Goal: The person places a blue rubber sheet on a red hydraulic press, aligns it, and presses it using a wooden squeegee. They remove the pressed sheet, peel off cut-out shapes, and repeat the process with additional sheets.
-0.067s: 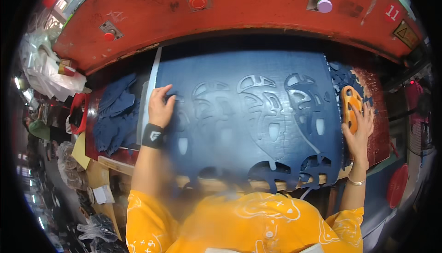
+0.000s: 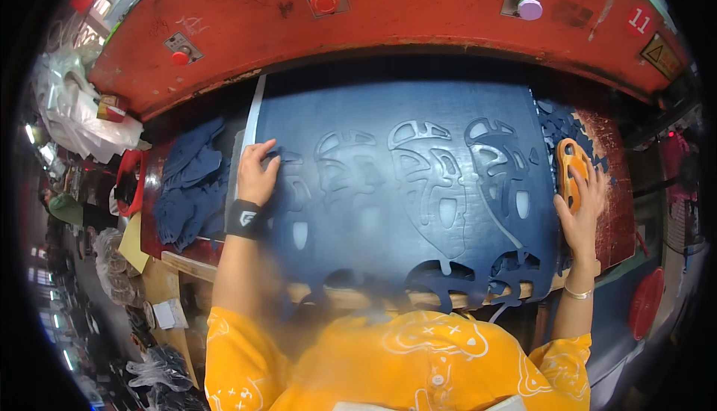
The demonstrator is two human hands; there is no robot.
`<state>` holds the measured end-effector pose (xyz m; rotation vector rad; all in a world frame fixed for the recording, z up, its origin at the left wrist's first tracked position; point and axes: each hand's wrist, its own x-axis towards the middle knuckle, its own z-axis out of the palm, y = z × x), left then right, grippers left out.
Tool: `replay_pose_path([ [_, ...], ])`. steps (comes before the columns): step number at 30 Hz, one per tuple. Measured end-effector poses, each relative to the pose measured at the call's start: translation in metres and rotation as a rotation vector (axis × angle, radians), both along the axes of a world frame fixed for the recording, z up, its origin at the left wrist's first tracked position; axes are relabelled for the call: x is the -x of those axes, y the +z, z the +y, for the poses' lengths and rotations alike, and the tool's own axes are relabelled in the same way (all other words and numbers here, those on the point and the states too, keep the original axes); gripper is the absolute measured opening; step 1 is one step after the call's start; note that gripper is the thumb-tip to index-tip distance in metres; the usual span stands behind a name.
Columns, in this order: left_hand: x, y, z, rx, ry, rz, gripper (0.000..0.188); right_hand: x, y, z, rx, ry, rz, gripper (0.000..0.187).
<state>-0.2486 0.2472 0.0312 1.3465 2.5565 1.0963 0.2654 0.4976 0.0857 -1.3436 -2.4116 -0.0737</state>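
Note:
A large dark blue sheet [image 2: 343, 112] lies across the work surface, with several curved, shoe-part-like outlines and cut-out openings in it. My left hand [image 2: 256, 175], a black band at its wrist, rests at the sheet's left edge. Its fingers are bent, with a gap between thumb and forefinger and nothing seen between them. Beyond the right edge of the sheet, my right hand [image 2: 586, 205] has its thumb and fingers around the near part of an orange cutting die [image 2: 572, 158]. The die is long and rounded, with openings through it; my fingers partly cover it.
A red machine beam [image 2: 418, 19] with buttons spans the far side. Blue offcuts [image 2: 190, 187] are heaped at the left, and small blue scraps [image 2: 559, 123] lie beside the die. White plastic bags [image 2: 82, 112] hang at far left. A wooden edge [image 2: 351, 299] runs along the front.
The view has shifted very slightly. Both hands, the sheet and the die keep nearly the same places relative to each other.

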Motion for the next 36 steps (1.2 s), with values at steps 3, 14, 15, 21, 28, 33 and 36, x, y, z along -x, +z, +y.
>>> replay_pose_path([
  [3,0.009,-0.021,-0.016,-0.006,-0.057,0.155,0.024,0.033,-0.010,-0.007,0.239,0.096,0.075,0.053],
  [14,-0.158,0.042,0.043,-0.148,-0.865,-0.040,0.010,0.045,-0.039,-0.012,0.172,0.191,0.255,0.033],
  [15,-0.186,0.045,0.052,-0.120,-1.101,-0.150,0.014,0.045,-0.037,-0.012,0.199,0.202,0.297,0.032],
  [21,-0.289,0.038,0.145,-0.072,-1.203,0.149,0.064,0.028,-0.037,-0.027,0.339,0.157,0.726,0.024],
  [28,-0.320,0.033,0.149,0.082,-1.148,0.208,0.050,0.016,-0.053,-0.025,0.323,0.133,1.051,0.017],
  [33,-0.290,0.047,0.192,-0.044,-1.040,-0.704,0.042,0.014,-0.053,-0.024,0.353,0.153,1.215,0.017],
  [36,-0.248,0.054,0.204,-0.508,-0.929,-1.153,0.071,0.016,-0.044,-0.026,0.401,0.096,1.144,0.017],
])
